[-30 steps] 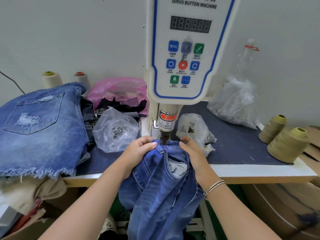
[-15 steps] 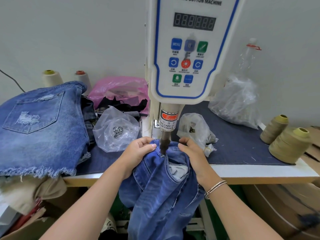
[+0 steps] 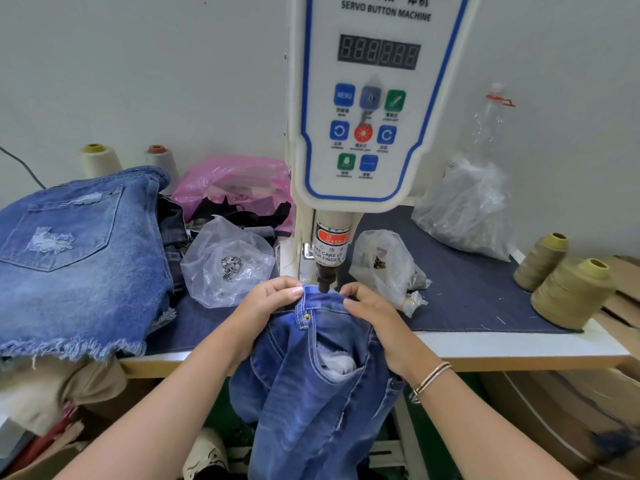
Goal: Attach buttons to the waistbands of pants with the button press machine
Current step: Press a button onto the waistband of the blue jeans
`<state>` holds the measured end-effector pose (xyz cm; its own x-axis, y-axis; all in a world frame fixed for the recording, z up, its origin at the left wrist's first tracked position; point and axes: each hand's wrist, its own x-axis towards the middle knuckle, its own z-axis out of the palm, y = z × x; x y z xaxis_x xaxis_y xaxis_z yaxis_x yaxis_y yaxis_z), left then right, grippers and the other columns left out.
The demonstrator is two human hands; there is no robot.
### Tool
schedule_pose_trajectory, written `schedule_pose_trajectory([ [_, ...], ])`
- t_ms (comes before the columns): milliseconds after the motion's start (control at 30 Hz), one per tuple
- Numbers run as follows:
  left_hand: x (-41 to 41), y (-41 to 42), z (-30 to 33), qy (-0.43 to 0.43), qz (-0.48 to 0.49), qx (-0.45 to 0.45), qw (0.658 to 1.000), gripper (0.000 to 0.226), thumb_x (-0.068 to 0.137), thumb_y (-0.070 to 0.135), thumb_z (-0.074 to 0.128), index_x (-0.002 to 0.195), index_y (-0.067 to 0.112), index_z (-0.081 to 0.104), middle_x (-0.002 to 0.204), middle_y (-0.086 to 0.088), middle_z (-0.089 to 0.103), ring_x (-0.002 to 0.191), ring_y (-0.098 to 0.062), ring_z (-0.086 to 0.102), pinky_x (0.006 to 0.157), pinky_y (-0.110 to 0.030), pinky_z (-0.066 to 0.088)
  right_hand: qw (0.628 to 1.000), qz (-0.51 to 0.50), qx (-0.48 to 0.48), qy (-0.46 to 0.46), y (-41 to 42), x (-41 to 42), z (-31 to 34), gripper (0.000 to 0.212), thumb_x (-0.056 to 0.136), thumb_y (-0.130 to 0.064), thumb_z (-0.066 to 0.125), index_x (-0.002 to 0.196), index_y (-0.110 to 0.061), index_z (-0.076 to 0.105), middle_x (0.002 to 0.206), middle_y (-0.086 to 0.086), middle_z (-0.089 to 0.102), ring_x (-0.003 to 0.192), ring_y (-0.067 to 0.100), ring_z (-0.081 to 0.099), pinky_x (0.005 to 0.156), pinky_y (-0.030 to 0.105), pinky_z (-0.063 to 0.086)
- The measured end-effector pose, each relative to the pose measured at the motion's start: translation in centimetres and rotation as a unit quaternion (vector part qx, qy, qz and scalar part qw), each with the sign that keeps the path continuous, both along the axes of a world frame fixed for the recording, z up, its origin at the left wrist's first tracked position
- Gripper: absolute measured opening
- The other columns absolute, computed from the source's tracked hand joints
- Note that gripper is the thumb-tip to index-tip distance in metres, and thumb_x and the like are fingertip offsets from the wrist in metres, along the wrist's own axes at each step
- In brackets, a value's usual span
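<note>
A pair of blue jeans (image 3: 311,382) hangs over the table's front edge, its waistband lying under the punch (image 3: 324,282) of the white servo button machine (image 3: 370,98). My left hand (image 3: 266,303) pinches the waistband on the left of the punch. My right hand (image 3: 370,317) grips it on the right. The punch tip sits just above the waistband's top edge. A small brass rivet (image 3: 307,317) shows on the denim below the punch. A clear bag of metal buttons (image 3: 228,265) lies left of the machine.
A pile of frayed denim shorts (image 3: 79,258) fills the table's left side. A pink bag (image 3: 235,185) lies behind, clear bags (image 3: 384,265) (image 3: 464,206) to the right. Olive thread cones (image 3: 571,292) stand at the right edge, pale cones (image 3: 98,161) at the back left. Cardboard (image 3: 554,410) sits below.
The punch came down onto the waistband half a second ago and has risen again. Both hands keep hold of the waistband. A rivet now shows on the denim.
</note>
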<state>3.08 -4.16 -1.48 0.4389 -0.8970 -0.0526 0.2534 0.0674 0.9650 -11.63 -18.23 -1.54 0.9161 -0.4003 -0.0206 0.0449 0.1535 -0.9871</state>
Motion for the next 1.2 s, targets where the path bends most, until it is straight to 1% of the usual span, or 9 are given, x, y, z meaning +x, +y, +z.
schedule_pose_trajectory([
  [133, 0.0, 0.9, 0.7, -0.052, -0.067, 0.026, 0.996, 0.025, 0.077, 0.035, 0.073, 0.091, 0.015, 0.068, 0.092, -0.012, 0.071, 0.084, -0.022, 0.069, 0.071, -0.026, 0.054, 1.000, 0.006, 0.022, -0.003, 0.6, -0.1, 0.4, 0.013, 0.088, -0.006, 0.055, 0.086, -0.018, 0.058, 0.086, 0.003, 0.062, 0.081, 0.015, 0.057, 0.074, 0.025, 0.044],
  [333, 0.6, 1.4, 1.3, -0.150, -0.086, 0.096, 0.980, 0.019, 0.091, -0.002, 0.054, 0.096, 0.015, 0.062, 0.093, -0.008, 0.072, 0.088, -0.023, 0.070, 0.077, -0.030, 0.054, 0.998, -0.053, -0.026, 0.030, 0.4, 0.0, 0.4, 0.020, 0.090, 0.000, 0.053, 0.091, -0.020, 0.058, 0.093, 0.007, 0.063, 0.089, 0.021, 0.058, 0.085, 0.034, 0.045],
  [467, 0.2, 1.3, 1.5, -0.199, -0.067, 0.109, 0.972, 0.029, 0.085, -0.007, 0.045, 0.089, 0.017, 0.059, 0.080, -0.010, 0.062, 0.075, -0.021, 0.059, 0.069, -0.029, 0.046, 0.996, -0.043, -0.066, 0.050, 0.1, 0.1, 0.7, 0.019, 0.091, -0.002, 0.055, 0.096, -0.020, 0.055, 0.083, 0.001, 0.069, 0.081, 0.013, 0.064, 0.074, 0.021, 0.050],
  [633, -0.1, 1.3, 1.0, -0.242, -0.055, 0.120, 0.961, 0.028, 0.067, 0.011, 0.043, 0.093, 0.016, 0.051, 0.078, -0.010, 0.043, 0.072, -0.024, 0.032, 0.068, -0.038, 0.025, 0.994, -0.075, -0.068, 0.038, 0.4, 0.5, 0.1, 0.019, 0.091, 0.000, 0.054, 0.094, -0.019, 0.053, 0.079, 0.000, 0.068, 0.075, 0.010, 0.064, 0.070, 0.019, 0.050],
  [800, 0.4, 1.9, 0.3, -0.230, -0.075, 0.079, 0.967, 0.007, 0.081, 0.024, 0.058, 0.086, 0.025, 0.063, 0.085, -0.008, 0.064, 0.083, -0.019, 0.060, 0.081, -0.040, 0.046, 0.993, -0.068, -0.077, 0.051, 0.3, 0.4, 0.4, 0.016, 0.092, -0.001, 0.053, 0.094, -0.017, 0.054, 0.082, 0.003, 0.069, 0.077, 0.013, 0.066, 0.069, 0.019, 0.051],
  [967, 0.3, 0.9, -0.8, -0.291, 0.049, 0.067, 0.953, 0.025, 0.082, 0.045, 0.059, 0.074, 0.022, 0.062, 0.071, 0.006, 0.061, 0.070, -0.008, 0.056, 0.072, -0.031, 0.043, 0.975, -0.073, -0.190, 0.086, -1.7, -0.1, 1.9, 0.010, 0.090, -0.011, 0.060, 0.091, -0.020, 0.058, 0.072, -0.004, 0.068, 0.063, 0.010, 0.062, 0.058, 0.017, 0.050],
  [1033, 0.1, 0.4, -1.2, -0.289, 0.083, 0.057, 0.952, 0.032, 0.083, 0.044, 0.057, 0.077, 0.013, 0.061, 0.072, -0.004, 0.061, 0.071, -0.010, 0.055, 0.073, -0.032, 0.043, 0.946, -0.232, -0.219, 0.064, -4.1, 0.4, 2.7, 0.014, 0.091, -0.009, 0.057, 0.083, -0.020, 0.060, 0.071, -0.004, 0.064, 0.060, 0.013, 0.054, 0.055, 0.020, 0.044],
  [1100, 0.0, 0.1, -1.4, -0.259, 0.090, 0.047, 0.960, 0.039, 0.083, 0.041, 0.057, 0.083, 0.003, 0.061, 0.077, -0.010, 0.063, 0.075, -0.014, 0.057, 0.076, -0.034, 0.044, 0.873, -0.326, -0.345, 0.114, -6.7, 0.9, 3.6, 0.015, 0.093, -0.013, 0.053, 0.084, -0.019, 0.064, 0.083, -0.001, 0.063, 0.075, 0.017, 0.055, 0.068, 0.026, 0.041],
  [1200, -0.1, 0.1, -1.4, -0.236, 0.090, 0.042, 0.967, 0.040, 0.082, 0.039, 0.057, 0.084, -0.001, 0.062, 0.079, -0.012, 0.064, 0.077, -0.016, 0.057, 0.078, -0.037, 0.046, 0.740, -0.197, -0.561, 0.314, -9.1, 2.5, 4.0, 0.025, 0.095, -0.020, 0.045, 0.099, -0.017, 0.069, 0.104, 0.007, 0.064, 0.095, 0.026, 0.058, 0.077, 0.031, 0.043],
])
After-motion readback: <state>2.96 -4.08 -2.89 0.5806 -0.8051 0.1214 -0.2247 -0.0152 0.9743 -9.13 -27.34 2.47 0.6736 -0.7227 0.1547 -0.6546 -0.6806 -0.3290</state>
